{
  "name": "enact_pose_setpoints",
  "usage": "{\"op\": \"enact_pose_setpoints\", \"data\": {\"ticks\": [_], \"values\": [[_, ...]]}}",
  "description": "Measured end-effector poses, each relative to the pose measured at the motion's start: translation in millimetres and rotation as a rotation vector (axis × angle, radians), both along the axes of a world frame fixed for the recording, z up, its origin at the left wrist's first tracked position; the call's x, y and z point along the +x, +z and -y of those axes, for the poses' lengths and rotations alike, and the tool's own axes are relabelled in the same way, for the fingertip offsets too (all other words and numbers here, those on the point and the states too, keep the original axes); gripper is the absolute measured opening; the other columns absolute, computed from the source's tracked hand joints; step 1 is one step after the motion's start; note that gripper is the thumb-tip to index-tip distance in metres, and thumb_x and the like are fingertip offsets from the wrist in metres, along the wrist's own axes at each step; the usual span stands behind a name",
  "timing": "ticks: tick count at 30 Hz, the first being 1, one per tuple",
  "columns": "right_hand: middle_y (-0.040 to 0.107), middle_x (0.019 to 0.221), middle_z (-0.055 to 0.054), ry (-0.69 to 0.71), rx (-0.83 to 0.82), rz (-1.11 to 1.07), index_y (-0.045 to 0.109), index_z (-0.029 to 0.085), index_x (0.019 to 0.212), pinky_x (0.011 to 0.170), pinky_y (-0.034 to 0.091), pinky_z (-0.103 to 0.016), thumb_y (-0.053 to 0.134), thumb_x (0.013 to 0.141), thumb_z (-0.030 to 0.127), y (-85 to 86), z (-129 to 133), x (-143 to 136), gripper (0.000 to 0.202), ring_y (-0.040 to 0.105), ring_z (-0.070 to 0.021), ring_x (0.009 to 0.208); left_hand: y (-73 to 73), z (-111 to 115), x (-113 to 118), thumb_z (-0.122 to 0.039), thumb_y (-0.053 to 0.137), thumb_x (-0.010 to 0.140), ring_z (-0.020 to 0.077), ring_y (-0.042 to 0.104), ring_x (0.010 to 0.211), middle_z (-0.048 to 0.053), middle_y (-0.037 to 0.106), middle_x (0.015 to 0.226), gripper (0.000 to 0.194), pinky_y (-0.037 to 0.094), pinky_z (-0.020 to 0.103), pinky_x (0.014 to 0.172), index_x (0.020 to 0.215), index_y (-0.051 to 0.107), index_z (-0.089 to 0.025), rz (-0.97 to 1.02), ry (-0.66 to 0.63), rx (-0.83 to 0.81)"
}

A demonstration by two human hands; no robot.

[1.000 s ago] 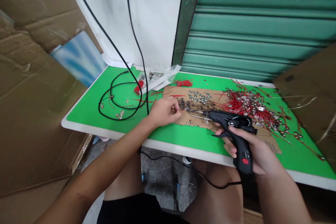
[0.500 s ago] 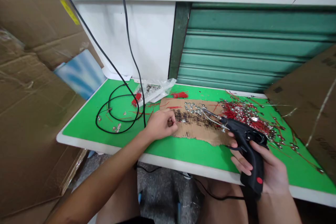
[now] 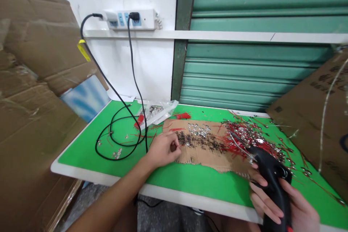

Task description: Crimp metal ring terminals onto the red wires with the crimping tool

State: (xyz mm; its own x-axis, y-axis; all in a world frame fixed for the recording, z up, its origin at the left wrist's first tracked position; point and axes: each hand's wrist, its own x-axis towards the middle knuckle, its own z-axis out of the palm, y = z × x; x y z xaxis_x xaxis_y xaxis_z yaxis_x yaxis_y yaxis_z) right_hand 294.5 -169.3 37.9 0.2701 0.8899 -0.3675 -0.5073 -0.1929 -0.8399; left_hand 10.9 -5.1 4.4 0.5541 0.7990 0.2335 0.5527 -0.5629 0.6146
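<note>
My right hand (image 3: 282, 195) grips a black soldering gun (image 3: 272, 170) by its handle. The gun's thin metal tip, with a wire alongside, points up and left over the right part of a scorched cardboard piece (image 3: 195, 158). On the cardboard's left edge rests my left hand (image 3: 164, 148), thumb and fingers curled together; whatever they pinch is too small or hidden to make out. Small silvery metal pieces (image 3: 199, 129) lie grouped near the cardboard's top, with a single one by my left fingertips. Right of them is a heap of red wires with metal ends (image 3: 250, 137).
A clear plastic bag (image 3: 160, 114) of metal parts and a red wire bundle (image 3: 182, 116) lie at the back of the green table (image 3: 89, 166). A black cable (image 3: 111, 156) loops at left, below a power strip (image 3: 149, 20). Cardboard boxes (image 3: 32, 116) flank both sides.
The soldering gun has moved right, its tip away from the grouped metal pieces to beside the red wire heap. My left hand keeps its place on the cardboard. The view has tilted up.
</note>
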Motion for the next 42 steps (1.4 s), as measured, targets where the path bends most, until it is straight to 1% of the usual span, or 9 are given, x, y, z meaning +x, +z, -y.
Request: {"op": "enact_pose_setpoints", "data": {"ticks": [6, 10, 14, 21, 27, 32, 35, 38, 42], "values": [[0.046, 0.077, -0.003, 0.007, 0.077, -0.061, 0.072, 0.027, 0.098, 0.026, 0.038, -0.025, 0.067, 0.085, 0.046, -4.0, -3.4, -0.2, 0.024, 0.018, -0.0075, 0.04, -2.2, -0.5, -0.9, -0.019, 0.063, 0.074, 0.0156, 0.057, 0.068, 0.001, 0.063, 0.073, 0.004, 0.039, 0.028, 0.065, 0.074, 0.06, -0.019, 0.022, -0.005, 0.013], [0.05, 0.077, 0.0, -0.04, 0.219, -0.249, 0.068, 0.019, 0.108, 0.028, 0.039, -0.016, 0.074, 0.08, 0.033, -14.8, -3.9, -2.7, 0.031, 0.016, -0.0045, 0.04, -8.5, -2.4, -3.0, -0.019, 0.064, 0.074, 0.0152, 0.057, 0.07, 0.0, 0.061, 0.072, 0.005, 0.04, 0.027, 0.068, 0.073, 0.06, -0.019, 0.071, -0.018, 0.067], [0.058, 0.08, 0.0, -0.015, 0.29, -0.411, 0.065, 0.016, 0.115, 0.033, 0.043, -0.012, 0.074, 0.081, 0.027, -18.9, -4.4, -4.0, 0.037, 0.028, -0.0033, 0.04, -9.0, -3.2, -4.5, -0.02, 0.064, 0.076, 0.0164, 0.058, 0.073, 0.001, 0.064, 0.076, 0.004, 0.041, 0.028, 0.069, 0.075, 0.06, -0.019, 0.019, -0.036, 0.11], [0.062, 0.084, 0.0, 0.03, 0.361, -0.455, 0.063, 0.019, 0.118, 0.035, 0.047, -0.014, 0.07, 0.085, 0.024, -17.3, -6.5, -3.8, 0.035, 0.04, -0.0049, 0.043, -4.7, -0.3, -4.8, -0.023, 0.066, 0.076, 0.0179, 0.061, 0.075, 0.003, 0.068, 0.082, 0.005, 0.041, 0.029, 0.068, 0.076, 0.064, -0.018, -0.044, 0.014, 0.097], [0.064, 0.085, -0.001, 0.03, 0.406, -0.532, 0.061, 0.015, 0.119, 0.038, 0.051, -0.015, 0.071, 0.084, 0.021, -17.7, -7.2, -3.7, 0.037, 0.047, -0.0056, 0.046, -10.0, 0.4, -6.6, -0.018, 0.067, 0.075, 0.0153, 0.06, 0.072, 0.002, 0.067, 0.079, 0.002, 0.041, 0.026, 0.067, 0.075, 0.066, -0.017, 0.072, -0.004, 0.069], [0.063, 0.084, -0.001, 0.053, 0.429, -0.539, 0.06, 0.015, 0.12, 0.037, 0.05, -0.016, 0.07, 0.084, 0.021, -18.9, -5.5, -2.5, 0.038, 0.046, -0.0057, 0.045, -12.3, 1.2, -8.9, -0.013, 0.065, 0.076, 0.0123, 0.056, 0.066, 0.0, 0.064, 0.074, 0.004, 0.04, 0.023, 0.063, 0.075, 0.068, -0.016, 0.222, -0.051, 0.044], [0.062, 0.083, 0.001, 0.05, 0.462, -0.537, 0.06, 0.018, 0.119, 0.036, 0.048, -0.016, 0.069, 0.085, 0.023, -20.8, -4.2, -1.9, 0.036, 0.043, -0.0059, 0.044, -4.8, 5.2, -9.2, -0.013, 0.065, 0.077, 0.0113, 0.053, 0.064, 0.0, 0.062, 0.071, 0.004, 0.039, 0.023, 0.061, 0.075, 0.068, -0.016, 0.253, -0.065, 0.074], [0.061, 0.083, 0.002, 0.025, 0.507, -0.537, 0.059, 0.021, 0.119, 0.037, 0.048, -0.017, 0.069, 0.084, 0.024, -23.2, -2.2, -1.5, 0.036, 0.042, -0.006, 0.043, 11.6, 14.3, 0.6, -0.016, 0.067, 0.079, 0.0122, 0.055, 0.065, 0.0, 0.063, 0.071, 0.004, 0.041, 0.023, 0.063, 0.075, 0.069, -0.016, 0.227, -0.149, 0.082], [0.061, 0.085, 0.002, -0.021, 0.555, -0.546, 0.058, 0.022, 0.12, 0.038, 0.049, -0.016, 0.069, 0.086, 0.025, -24.1, 0.7, -1.6, 0.036, 0.043, -0.0059, 0.044, 33.4, 26.9, 50.8, -0.02, 0.068, 0.082, 0.014, 0.061, 0.073, 0.002, 0.07, 0.08, 0.005, 0.046, 0.025, 0.069, 0.079, 0.072, -0.018, 0.156, -0.332, 0.022]]}}
